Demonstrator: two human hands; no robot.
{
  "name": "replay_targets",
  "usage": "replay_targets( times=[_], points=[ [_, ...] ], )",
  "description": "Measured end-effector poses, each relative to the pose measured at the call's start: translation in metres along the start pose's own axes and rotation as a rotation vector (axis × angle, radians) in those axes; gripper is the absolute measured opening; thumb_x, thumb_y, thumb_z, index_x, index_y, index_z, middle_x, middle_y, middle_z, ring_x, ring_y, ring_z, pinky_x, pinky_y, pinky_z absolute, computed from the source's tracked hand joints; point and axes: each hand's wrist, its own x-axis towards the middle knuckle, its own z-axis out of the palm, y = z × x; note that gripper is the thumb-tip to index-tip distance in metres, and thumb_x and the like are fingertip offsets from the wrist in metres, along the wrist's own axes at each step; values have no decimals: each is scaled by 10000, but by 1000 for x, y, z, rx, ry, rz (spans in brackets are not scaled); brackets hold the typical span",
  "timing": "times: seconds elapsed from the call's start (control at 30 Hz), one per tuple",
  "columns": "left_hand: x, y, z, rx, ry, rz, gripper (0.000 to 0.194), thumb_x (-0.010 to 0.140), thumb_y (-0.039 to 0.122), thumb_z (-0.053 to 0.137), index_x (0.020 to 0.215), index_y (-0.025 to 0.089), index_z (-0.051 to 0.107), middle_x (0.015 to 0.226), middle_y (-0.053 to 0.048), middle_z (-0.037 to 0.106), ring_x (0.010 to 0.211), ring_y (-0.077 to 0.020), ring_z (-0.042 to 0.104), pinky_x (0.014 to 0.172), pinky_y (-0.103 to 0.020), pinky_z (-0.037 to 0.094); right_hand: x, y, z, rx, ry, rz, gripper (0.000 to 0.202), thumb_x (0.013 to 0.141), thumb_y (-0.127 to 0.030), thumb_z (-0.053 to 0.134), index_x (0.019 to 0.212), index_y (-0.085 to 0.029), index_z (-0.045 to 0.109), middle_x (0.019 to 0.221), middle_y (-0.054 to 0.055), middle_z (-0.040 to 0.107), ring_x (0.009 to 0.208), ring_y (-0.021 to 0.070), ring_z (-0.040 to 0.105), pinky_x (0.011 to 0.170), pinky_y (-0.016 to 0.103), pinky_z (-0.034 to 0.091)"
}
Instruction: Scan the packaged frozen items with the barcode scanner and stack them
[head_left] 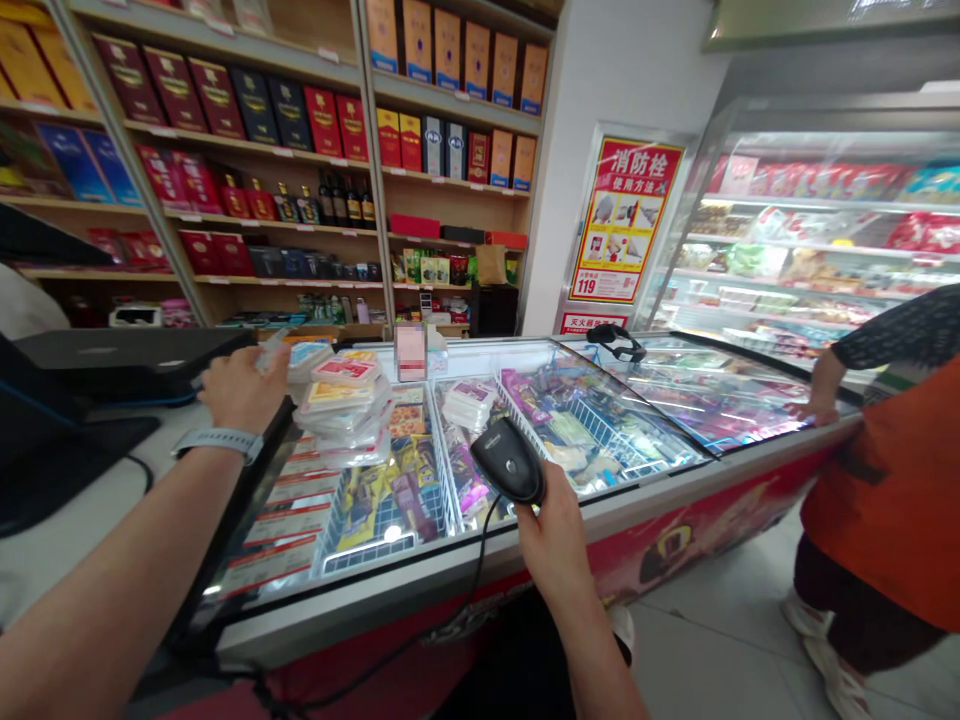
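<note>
Scanner in the right hand above a freezer full of packets

The landmark is the glass-topped chest freezer (660, 488). Over its near edge, the right hand (559, 530) is closed around the handle of a black barcode scanner (510, 460), whose cord hangs down the freezer's front. The left hand (244, 385), with a watch (219, 443) on its wrist, is at the freezer's left end, its fingers bent beside a clear piece of plastic (274, 345); whether they grip it, I cannot tell.

On the freezer's glass, just right of that hand, stands an uneven stack of clear packs (345, 395) with red and yellow labels. A smaller pile of pale packs (469, 402) lies farther right, beyond the scanner. Under the glass, a white wire basket (448, 478) at the freezer's left part holds yellow and purple packets (382, 490); farther right, more wire dividers (600, 425) stand among mixed bags and purple packets. A black strap-like device (616, 343) rests at the freezer's far side.

At the freezer's right end, a person in orange (892, 490) has a hand on the rim. Behind the freezer, shelves (450, 100) carry boxes and bottles; a lit display case (810, 225) behind its right end holds packaged goods.
</note>
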Motion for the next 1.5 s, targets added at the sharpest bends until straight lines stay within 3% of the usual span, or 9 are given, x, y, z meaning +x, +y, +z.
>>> replay_targets(
  times=[0.1, 0.27, 0.43, 0.53, 0.7, 0.9, 1.07, 1.2, 1.5],
  points=[
    [-17, 18, -9, -26, 162, 54, 638, 941, 563, 350, 1361, 124, 543, 1367, -223, 530, 1280, -380, 457, 1039, -562, 379, -1, 0, 1, -8, 9, -7, 375, 808, -105, 503, 1173, -184, 546, 1097, 110, 626, 1064, 292, 572, 943, 460, 452],
    [-63, 71, -23, -182, 261, 568, 445, 960, 468, 448, 1231, 161, 623, 1212, -120, 643, 1189, -265, 543, 1087, -397, 380, -2, 1, 0, 1, 2, 2, 334, 857, -133, 508, 1185, -184, 546, 1113, 115, 628, 1083, 294, 571, 959, 469, 448],
    [-104, 130, -6, -223, 3, 816, 405, 929, 425, 526, 1260, 201, 590, 1235, -111, 641, 1193, -297, 550, 1059, -428, 409, -2, 1, -2, 13, 1, 9, 359, 851, -126, 516, 1203, -188, 545, 1133, 114, 622, 1101, 290, 565, 975, 464, 443],
    [-110, 155, 21, -152, -244, 875, 604, 884, 427, 605, 1424, 207, 450, 1416, -138, 545, 1339, -325, 455, 1119, -478, 365, -3, -1, -4, 6, -8, 12, 378, 836, -109, 511, 1203, -188, 550, 1136, 112, 620, 1107, 287, 562, 980, 460, 438],
    [-94, 181, 63, -37, -462, 924, 986, 707, 310, 814, 1540, 210, 296, 1593, -166, 371, 1478, -384, 276, 1137, -546, 350, -4, -5, -7, 6, 13, 20, 362, 822, -89, 505, 1163, -193, 563, 1092, 98, 636, 1066, 277, 580, 938, 435, 460],
    [-69, 198, 87, 103, -628, 899, 985, 716, 151, 760, 1560, 290, 270, 1636, -157, 300, 1502, -432, 209, 1066, -639, 380, -3, -4, -8, 25, 9, 13, 351, 821, -89, 510, 1154, -193, 554, 1111, 105, 622, 1071, 278, 572, 944, 438, 460],
    [-59, 202, 95, 151, -690, 891, 781, 829, 247, 694, 1530, 218, 350, 1514, -182, 477, 1421, -381, 393, 1053, -596, 425, -4, -3, -9, 8, 20, -17, 351, 820, -89, 503, 1151, -190, 561, 1105, 107, 630, 1063, 272, 579, 934, 429, 474],
    [-56, 198, 99, 158, -654, 877, 656, 889, 347, 648, 1482, 186, 418, 1402, -168, 567, 1301, -341, 524, 1022, -554, 457, -5, 0, -9, -31, 60, -52, 398, 804, -76, 495, 1177, -193, 568, 1107, 103, 637, 1066, 266, 582, 939, 420, 478],
    [-72, 169, 88, 13, -454, 851, 668, 643, 274, 787, 1279, 169, 615, 1220, -156, 662, 1163, -344, 604, 976, -401, 479, -3, 12, -8, -70, 86, -52, 431, 808, -68, 481, 1217, -180, 558, 1152, 118, 629, 1108, 281, 546, 1002, 472, 432]
  ],
)
